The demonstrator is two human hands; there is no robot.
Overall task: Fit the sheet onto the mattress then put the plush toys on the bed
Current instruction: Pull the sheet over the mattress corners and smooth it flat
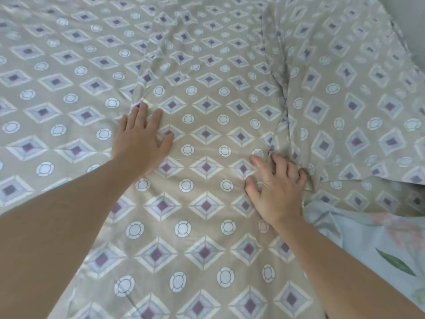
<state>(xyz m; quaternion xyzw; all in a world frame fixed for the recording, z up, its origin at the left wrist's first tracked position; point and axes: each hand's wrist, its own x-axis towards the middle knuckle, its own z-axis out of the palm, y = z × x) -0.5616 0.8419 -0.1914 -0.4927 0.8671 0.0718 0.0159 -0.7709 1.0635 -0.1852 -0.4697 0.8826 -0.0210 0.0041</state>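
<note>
Almost everywhere in view lies the sheet, a beige cloth printed with rows of purple-centred diamonds and pale ringed circles, spread across the bed from the near edge to the far side. Both bare forearms reach out over it from the near side. The left hand rests palm down on the cloth left of centre, its fingers stretched out flat and slightly spread, gripping nothing; a raised crease starts just beyond the fingertips and runs away toward the far side. The right hand sits right of centre and nearer, its fingers curled and digging into a bunched ridge of the fabric, with the cloth gathered up between them and the thumb pressed on the flat part beside it. From that hand a tall fold climbs toward the far right, dividing the smoother middle stretch between the two hands from a looser, rumpled portion on the right. At the near right a pale blue floral fabric with a green leaf and pinkish blooms shows where the sheet's edge ends, lying just beside the right forearm. A strip of plain grey surface shows at the far right corner.
</note>
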